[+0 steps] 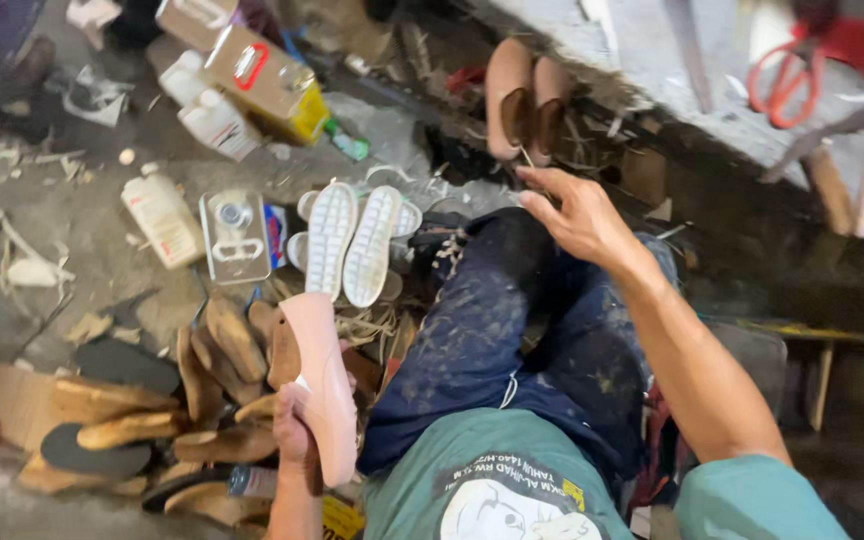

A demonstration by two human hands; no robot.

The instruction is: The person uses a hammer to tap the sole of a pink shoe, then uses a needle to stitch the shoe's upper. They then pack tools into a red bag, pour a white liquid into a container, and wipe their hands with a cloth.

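1. The left hand [292, 425] has its fingers wrapped around the heel end of a pale pink shoe [320, 375], held upright beside the left knee.
2. The right hand [574, 212] reaches forward, fingers spread wide and loosely curled, holding nothing, just short of a pair of tan shoes [524, 97].
3. Between the hands, two white soles [352, 242] lie on the floor [62, 215].
4. Wooden shoe lasts [217, 345] are heaped left of the pink shoe.

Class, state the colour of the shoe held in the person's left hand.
Pale pink shoe, gripped by the left hand; seen in the head view.
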